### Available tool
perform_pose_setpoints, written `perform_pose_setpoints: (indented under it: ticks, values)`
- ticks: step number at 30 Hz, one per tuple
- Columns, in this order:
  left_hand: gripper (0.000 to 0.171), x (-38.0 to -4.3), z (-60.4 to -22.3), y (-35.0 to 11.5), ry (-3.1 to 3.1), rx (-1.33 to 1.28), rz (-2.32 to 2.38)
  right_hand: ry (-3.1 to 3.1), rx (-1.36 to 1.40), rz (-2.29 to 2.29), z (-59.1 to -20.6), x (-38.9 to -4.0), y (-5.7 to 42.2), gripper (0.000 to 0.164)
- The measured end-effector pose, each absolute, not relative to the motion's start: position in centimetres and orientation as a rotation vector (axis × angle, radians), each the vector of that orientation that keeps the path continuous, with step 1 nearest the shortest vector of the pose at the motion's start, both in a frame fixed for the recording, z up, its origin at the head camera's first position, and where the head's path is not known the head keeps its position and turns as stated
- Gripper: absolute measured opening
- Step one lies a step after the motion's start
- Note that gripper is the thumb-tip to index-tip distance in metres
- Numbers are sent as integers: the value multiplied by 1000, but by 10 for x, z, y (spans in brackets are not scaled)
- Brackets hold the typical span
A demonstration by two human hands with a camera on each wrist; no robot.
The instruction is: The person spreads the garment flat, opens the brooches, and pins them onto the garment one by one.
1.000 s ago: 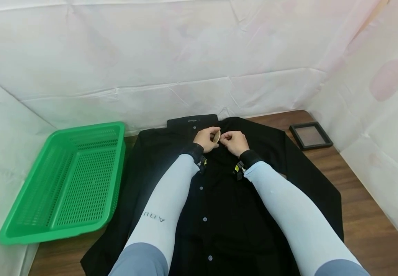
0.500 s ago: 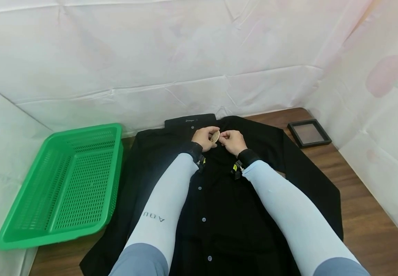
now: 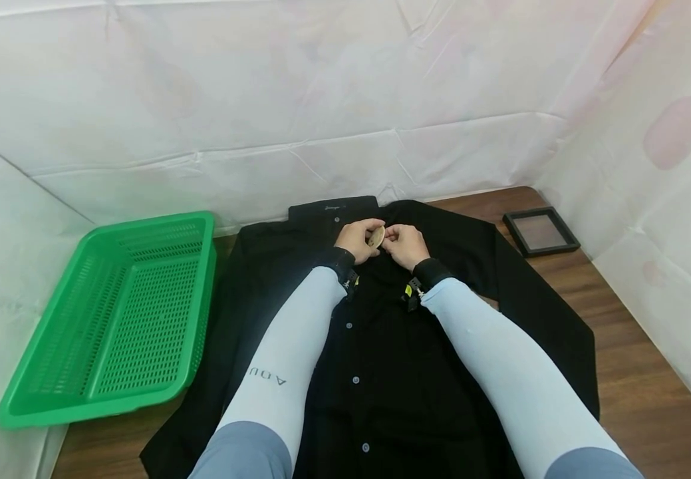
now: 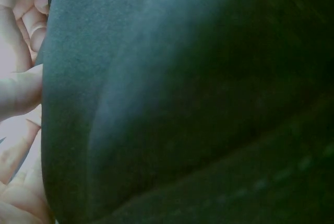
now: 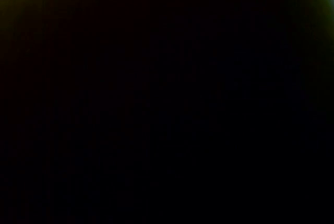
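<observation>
A black button-up shirt lies spread face up, its collar at the far side. At its upper chest, my left hand holds a round gold-coloured badge by its left side, tilted up from the cloth. My right hand has its thumb and fingertips pinched together at the badge's right edge. Up close in the left wrist view, dark cloth fills most of the picture, with bent fingers along the left edge. The right wrist view is almost wholly black.
At the left, a green perforated plastic basket stands beside the shirt's sleeve. A small black-framed box lies on the wooden table at the back right. White sheeting hangs behind and at both sides.
Both hands stay at the same spot on the shirt. The badge has turned slightly in the left fingers, and the right fingertips have shifted a little at its edge.
</observation>
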State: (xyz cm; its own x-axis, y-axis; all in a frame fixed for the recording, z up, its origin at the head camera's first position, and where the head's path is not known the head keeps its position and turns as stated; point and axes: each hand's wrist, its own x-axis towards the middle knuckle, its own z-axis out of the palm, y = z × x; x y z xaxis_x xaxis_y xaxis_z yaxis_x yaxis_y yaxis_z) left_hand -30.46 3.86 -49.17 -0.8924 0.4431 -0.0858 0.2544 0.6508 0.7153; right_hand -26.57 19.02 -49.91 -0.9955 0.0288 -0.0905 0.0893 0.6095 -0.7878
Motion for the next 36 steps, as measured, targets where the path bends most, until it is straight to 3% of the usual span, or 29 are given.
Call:
perform_pose_setpoints:
  ticks: [36]
  values:
    - [62,-308,-491,3,2497,550,1227,2878,-15,-1292,-499,-268,168,11]
